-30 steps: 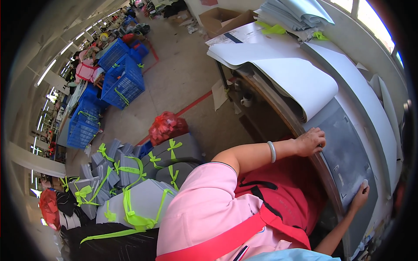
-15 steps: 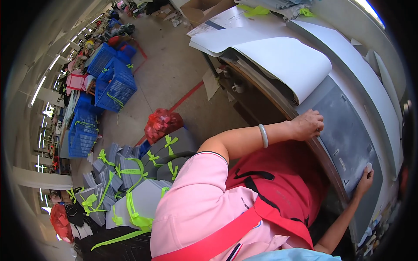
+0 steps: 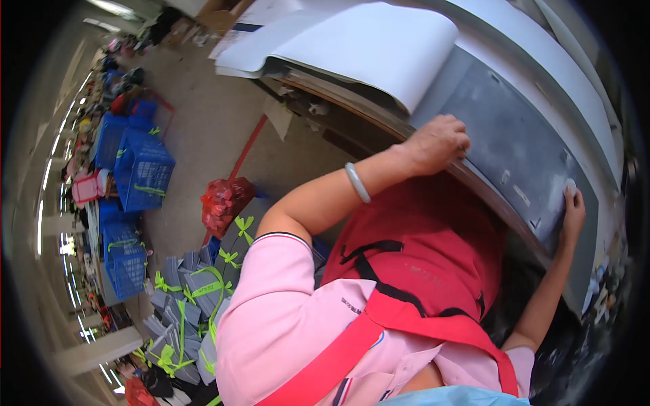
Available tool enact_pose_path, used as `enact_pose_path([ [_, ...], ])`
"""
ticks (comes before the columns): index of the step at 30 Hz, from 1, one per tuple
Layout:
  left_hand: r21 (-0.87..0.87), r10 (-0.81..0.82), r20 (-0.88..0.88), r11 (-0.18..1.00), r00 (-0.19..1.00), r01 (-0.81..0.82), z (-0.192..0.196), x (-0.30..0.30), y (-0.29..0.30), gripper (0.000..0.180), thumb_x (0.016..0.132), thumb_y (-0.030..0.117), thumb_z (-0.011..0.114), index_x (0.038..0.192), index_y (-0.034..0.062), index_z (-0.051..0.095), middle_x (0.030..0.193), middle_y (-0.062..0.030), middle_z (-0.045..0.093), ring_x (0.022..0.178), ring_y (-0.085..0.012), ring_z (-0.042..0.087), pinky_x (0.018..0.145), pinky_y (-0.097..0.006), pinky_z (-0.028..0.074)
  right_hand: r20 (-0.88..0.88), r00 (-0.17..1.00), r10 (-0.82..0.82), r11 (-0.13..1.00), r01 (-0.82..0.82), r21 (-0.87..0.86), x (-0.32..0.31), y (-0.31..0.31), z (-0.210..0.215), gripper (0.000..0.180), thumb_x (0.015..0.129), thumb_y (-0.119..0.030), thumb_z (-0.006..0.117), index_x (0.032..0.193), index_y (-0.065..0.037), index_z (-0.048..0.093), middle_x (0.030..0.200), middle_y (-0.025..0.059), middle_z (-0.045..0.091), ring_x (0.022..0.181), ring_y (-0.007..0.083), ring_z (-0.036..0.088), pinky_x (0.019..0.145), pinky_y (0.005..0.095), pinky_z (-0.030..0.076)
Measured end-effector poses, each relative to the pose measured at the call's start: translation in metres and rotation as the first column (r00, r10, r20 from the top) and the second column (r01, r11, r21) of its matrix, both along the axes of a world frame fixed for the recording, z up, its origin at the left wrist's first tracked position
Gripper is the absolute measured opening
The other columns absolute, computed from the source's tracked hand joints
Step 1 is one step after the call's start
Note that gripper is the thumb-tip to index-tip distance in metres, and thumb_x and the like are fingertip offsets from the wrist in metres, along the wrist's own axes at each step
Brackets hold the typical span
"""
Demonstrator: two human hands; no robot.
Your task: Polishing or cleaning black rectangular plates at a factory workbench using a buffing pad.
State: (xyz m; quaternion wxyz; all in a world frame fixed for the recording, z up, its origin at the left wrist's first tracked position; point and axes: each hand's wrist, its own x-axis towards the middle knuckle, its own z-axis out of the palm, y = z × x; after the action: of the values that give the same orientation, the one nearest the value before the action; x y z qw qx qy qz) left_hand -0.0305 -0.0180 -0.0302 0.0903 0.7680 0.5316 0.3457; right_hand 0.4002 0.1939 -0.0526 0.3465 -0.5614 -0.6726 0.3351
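Observation:
A grey template panel (image 3: 504,128) with small cut-out slots and whitish smears lies on a larger grey sheet (image 3: 588,237) on the table. My left hand (image 3: 440,143), with a pale bangle on the wrist, rests at the panel's near edge. Its fingers are curled over that edge, and the fingertips are partly hidden. At the panel's right end, my right hand (image 3: 574,211) pinches a small rounded white piece (image 3: 571,184) that looks like chalk. This white piece sits close against the panel's edge.
A white sheet (image 3: 379,47) curls over the table beside my left hand. Blue crates (image 3: 143,172) and a red bag (image 3: 227,201) stand on the floor to the left. Grey bundles (image 3: 186,298) tied with bright green strips lie near my left side.
The view has shifted, so table, panel and both hands sit farther left and higher in the picture. Both hands keep about the same places on the panel.

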Motion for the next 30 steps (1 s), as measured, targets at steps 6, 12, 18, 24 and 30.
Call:
enact_pose_path([
  [6, -0.061, 0.017, -0.06, 0.998, 0.998, -0.021, 0.011, 0.002, 0.006, 0.014, 0.087, 0.014, 0.074, 0.095, 0.0042, 0.069, 0.094, -0.0102, 0.063, 0.094, -0.0308, 0.06, 0.082, -0.04, 0.05, -0.002, 0.991, 0.133, 0.989, -0.133, -0.065, -0.008, -0.011, 0.02, 0.03, 0.095, -0.034, 0.071, 0.104, -0.005, 0.072, 0.087, -0.0071, 0.062, 0.079, 0.0047, 0.05, 0.072, 0.0225, 0.039],
  [12, -0.196, -0.003, -0.067, 0.98, 0.998, -0.011, 0.026, 0.005, 0.0, 0.018, 0.085, 0.013, 0.078, 0.097, 0.0024, 0.069, 0.097, -0.0098, 0.064, 0.094, -0.0282, 0.06, 0.08, -0.038, 0.051, -0.005, 0.989, 0.151, 0.978, -0.15, -0.144, -0.014, -0.02, 0.031, 0.029, 0.096, -0.034, 0.07, 0.102, -0.005, 0.071, 0.087, -0.007, 0.062, 0.079, 0.0042, 0.05, 0.073, 0.0232, 0.041],
  [18, -0.202, 0.019, -0.044, 0.979, 0.999, -0.028, 0.022, 0.01, 0.002, 0.017, 0.084, 0.009, 0.078, 0.098, 0.0034, 0.07, 0.097, -0.0091, 0.066, 0.093, -0.028, 0.063, 0.079, -0.037, 0.051, 0.097, 0.98, 0.174, 0.983, -0.167, -0.079, -0.015, -0.008, 0.033, 0.028, 0.095, -0.035, 0.071, 0.098, -0.007, 0.07, 0.084, -0.0074, 0.057, 0.078, 0.0046, 0.048, 0.076, 0.0216, 0.04],
  [24, -0.147, -0.013, -0.046, 0.989, 0.999, 0.006, 0.02, 0.015, 0.004, 0.015, 0.085, 0.012, 0.076, 0.095, 0.004, 0.07, 0.094, -0.0086, 0.065, 0.091, -0.0291, 0.061, 0.079, -0.038, 0.051, -0.038, 0.995, 0.097, 0.983, -0.102, -0.153, -0.025, -0.002, 0.037, 0.018, 0.093, -0.021, 0.07, 0.083, -0.008, 0.066, 0.074, -0.0054, 0.055, 0.068, 0.0065, 0.047, 0.061, 0.0247, 0.038],
  [30, -0.154, -0.007, -0.027, 0.988, 1.0, 0.003, 0.017, 0.014, 0.004, 0.016, 0.083, 0.009, 0.077, 0.097, 0.0035, 0.07, 0.096, -0.0101, 0.066, 0.089, -0.0288, 0.063, 0.076, -0.037, 0.051, -0.017, 0.992, 0.123, 0.983, -0.125, -0.132, -0.025, -0.005, 0.04, 0.018, 0.093, -0.022, 0.07, 0.083, -0.008, 0.066, 0.074, -0.0053, 0.056, 0.067, 0.0066, 0.048, 0.061, 0.0245, 0.039],
])
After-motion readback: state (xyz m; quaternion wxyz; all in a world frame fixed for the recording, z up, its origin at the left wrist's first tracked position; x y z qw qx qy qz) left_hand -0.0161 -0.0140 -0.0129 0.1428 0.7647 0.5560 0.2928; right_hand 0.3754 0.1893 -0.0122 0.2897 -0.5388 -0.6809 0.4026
